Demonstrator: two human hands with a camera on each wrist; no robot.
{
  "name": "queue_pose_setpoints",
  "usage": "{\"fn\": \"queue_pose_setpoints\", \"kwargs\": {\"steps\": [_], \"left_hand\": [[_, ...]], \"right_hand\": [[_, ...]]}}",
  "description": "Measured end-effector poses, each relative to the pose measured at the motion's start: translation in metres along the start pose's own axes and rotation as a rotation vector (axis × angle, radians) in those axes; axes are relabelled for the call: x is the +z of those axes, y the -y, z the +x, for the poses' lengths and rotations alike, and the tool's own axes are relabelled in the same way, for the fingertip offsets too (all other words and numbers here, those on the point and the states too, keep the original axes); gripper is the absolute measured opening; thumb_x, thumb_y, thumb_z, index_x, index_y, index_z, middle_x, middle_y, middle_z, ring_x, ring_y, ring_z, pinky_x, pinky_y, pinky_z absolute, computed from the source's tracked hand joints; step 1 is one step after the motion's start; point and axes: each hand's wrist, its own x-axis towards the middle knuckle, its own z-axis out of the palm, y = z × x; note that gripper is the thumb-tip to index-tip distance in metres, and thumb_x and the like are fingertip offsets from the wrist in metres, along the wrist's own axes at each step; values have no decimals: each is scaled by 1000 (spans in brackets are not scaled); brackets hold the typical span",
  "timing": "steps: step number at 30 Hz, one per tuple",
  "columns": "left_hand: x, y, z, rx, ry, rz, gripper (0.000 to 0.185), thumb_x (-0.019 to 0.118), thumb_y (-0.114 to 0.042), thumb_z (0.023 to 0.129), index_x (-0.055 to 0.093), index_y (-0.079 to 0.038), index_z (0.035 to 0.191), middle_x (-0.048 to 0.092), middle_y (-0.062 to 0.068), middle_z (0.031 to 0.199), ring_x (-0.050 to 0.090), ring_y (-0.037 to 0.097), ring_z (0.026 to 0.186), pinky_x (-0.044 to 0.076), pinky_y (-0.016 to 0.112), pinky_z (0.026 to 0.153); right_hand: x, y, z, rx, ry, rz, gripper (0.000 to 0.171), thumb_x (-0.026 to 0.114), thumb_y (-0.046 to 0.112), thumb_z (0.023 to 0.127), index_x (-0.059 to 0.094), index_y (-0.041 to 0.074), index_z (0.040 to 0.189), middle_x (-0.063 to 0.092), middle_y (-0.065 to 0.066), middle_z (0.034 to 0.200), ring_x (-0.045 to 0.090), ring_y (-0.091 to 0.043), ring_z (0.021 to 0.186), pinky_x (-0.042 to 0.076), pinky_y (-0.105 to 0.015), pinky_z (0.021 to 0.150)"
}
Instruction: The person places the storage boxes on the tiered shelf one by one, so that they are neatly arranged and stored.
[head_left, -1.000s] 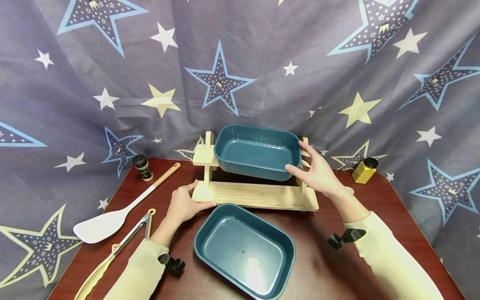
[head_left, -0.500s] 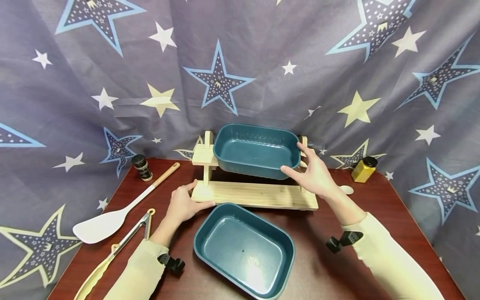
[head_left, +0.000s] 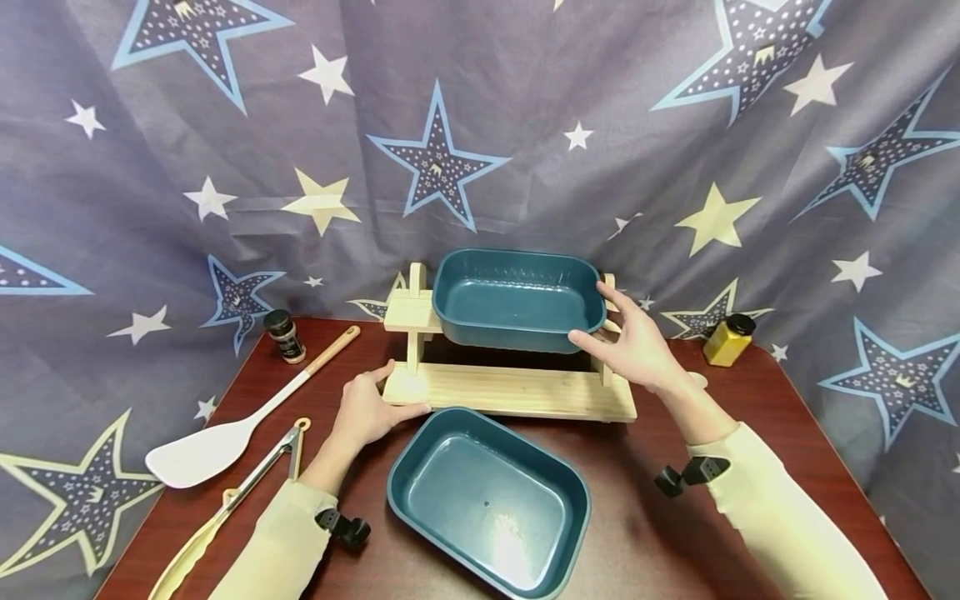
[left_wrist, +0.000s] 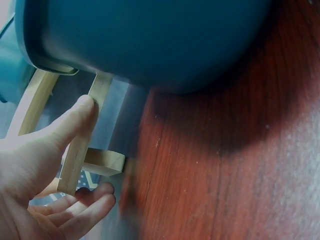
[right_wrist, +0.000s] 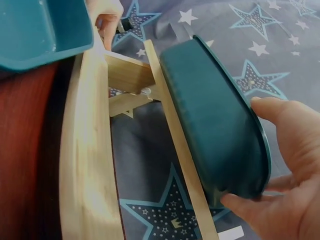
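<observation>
On the table (head_left: 675, 533), the right hand (head_left: 633, 346) is gripping the tub (head_left: 517, 300) on the rack (head_left: 510, 387) while the left hand (head_left: 367, 408) is pinching its near-left corner; seating the tub level likely comes next.

The person wears long pale cream sleeves on both arms, reaching to the wrists in the lower part of the head view. A small black camera mount is strapped at each cuff. The left hand (head_left: 367, 408) and right hand (head_left: 637, 346) are bare.
</observation>
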Motion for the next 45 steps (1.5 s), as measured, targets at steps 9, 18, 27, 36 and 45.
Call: {"fn": "queue_pose_setpoints", "kwargs": {"steps": [9, 18, 27, 36, 45], "left_hand": [[1, 0, 1, -2, 3, -9, 113, 97, -57, 69, 51, 1, 155, 56, 20, 157, 53, 43, 145, 49, 59, 115], [1, 0, 0, 16, -14, -4, 113, 97, -56, 70, 52, 3, 154, 57, 21, 155, 55, 45, 143, 50, 59, 113], [2, 0, -1, 7, -14, -12, 112, 97, -56, 70, 52, 1, 155, 57, 20, 156, 54, 44, 144, 49, 59, 114], [0, 0, -2, -3, -3, -11, 112, 97, -56, 70, 51, 1, 155, 55, 20, 157, 52, 45, 146, 47, 60, 115], [0, -2, -1, -1, 4, 0, 113, 96, -57, 71, 50, 1, 156, 55, 20, 158, 51, 45, 146, 47, 60, 116]], "right_hand": [[6, 4, -2, -17, -74, -137, 97, 82, 44, 93, 31, 11, 169, 35, -23, 170, 43, -46, 153, 45, -59, 119], [7, 2, 3, 6, -57, -32, 97, 83, 40, 93, 29, 15, 170, 29, -21, 173, 43, -45, 154, 47, -56, 118], [16, -1, 6, -59, -132, -92, 97, 84, 41, 91, 34, 8, 167, 37, -22, 169, 48, -43, 150, 48, -55, 116], [21, 0, 5, -124, -218, -197, 96, 87, 44, 86, 45, 1, 161, 49, -22, 162, 61, -42, 138, 53, -56, 111], [20, 3, 2, -108, -223, -231, 99, 85, 49, 87, 41, 3, 163, 49, -22, 162, 63, -42, 134, 53, -57, 110]]}}
